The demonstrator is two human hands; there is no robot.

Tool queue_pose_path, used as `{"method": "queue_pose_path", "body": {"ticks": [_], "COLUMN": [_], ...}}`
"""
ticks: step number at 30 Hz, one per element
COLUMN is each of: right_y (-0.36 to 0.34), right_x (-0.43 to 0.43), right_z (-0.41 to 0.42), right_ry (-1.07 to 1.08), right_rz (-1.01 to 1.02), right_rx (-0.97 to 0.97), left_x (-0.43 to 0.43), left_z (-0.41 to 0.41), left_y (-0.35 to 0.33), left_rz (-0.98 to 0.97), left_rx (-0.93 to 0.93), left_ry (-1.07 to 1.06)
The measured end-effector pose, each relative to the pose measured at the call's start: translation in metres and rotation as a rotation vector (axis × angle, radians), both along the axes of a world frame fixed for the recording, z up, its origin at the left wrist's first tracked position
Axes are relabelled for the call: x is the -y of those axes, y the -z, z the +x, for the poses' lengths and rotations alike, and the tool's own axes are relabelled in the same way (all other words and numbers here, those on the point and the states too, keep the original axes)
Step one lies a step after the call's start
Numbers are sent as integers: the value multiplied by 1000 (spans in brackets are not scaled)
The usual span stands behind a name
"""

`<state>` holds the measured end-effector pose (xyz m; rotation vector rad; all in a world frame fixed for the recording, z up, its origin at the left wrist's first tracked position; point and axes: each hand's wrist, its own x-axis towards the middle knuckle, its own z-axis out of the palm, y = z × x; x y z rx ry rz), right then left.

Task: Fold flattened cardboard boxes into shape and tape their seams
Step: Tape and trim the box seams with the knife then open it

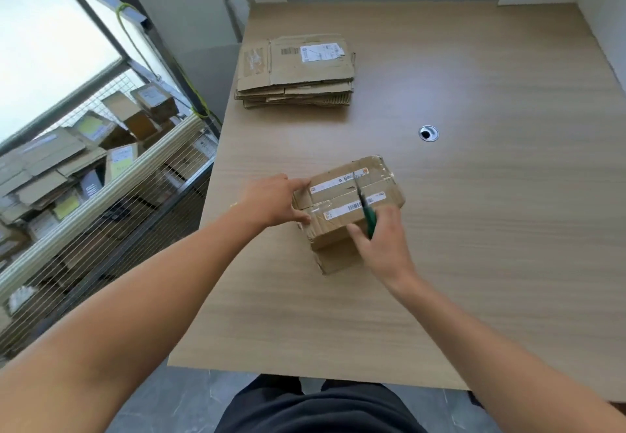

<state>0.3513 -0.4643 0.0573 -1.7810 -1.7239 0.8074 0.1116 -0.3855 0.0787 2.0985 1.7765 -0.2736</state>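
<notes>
**Blade on the box's top seam**

The box (pixel 333 202) stands folded into shape on the surface (pixel 474 246), left of its middle and well in from the near edge. Old tape and 2 label strips run across its top. The left hand (pixel 271 200) clasps the box's left end between fingers and thumb. The right hand (pixel 382 246) is curled round a green-handled cutter (pixel 370 221), whose dark tip lies on the top face, across the line where the flaps meet. Whether it is a knife or scissors is too blurred to tell.

To do this step well, the left hand should press the box down and stay clear of the blade's line. The cut should be shallow and follow the seam, so only tape is parted and the card is not scored. No tape roll is in view, so taping is likely not yet in hand.

A stack (pixel 294 73) of flattened boxes lies near the far left corner, well apart from the box. A round grommet (pixel 429 133) sits in the middle of the pale wood-grain surface. Beside the left edge stands a wire cage (pixel 101 216) heaped with cardboard, under a bright window (pixel 50 43). White walls close the far side.
</notes>
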Motion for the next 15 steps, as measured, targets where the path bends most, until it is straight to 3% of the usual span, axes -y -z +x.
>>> {"method": "queue_pose_path", "body": {"ticks": [6, 11, 15], "right_y": [26, 21, -3], "right_x": [1, -57, -86], "right_z": [-4, 24, 43], "right_ry": [-24, -344, -436], "right_rz": [-25, -74, 136], "right_rx": [-99, -10, 113], "left_x": [59, 83, 97], "left_z": [7, 35, 54], "left_y": [14, 8, 1], "left_rz": [-11, -41, -77], "left_rx": [173, 410, 633], "left_ry": [-113, -175, -204]}}
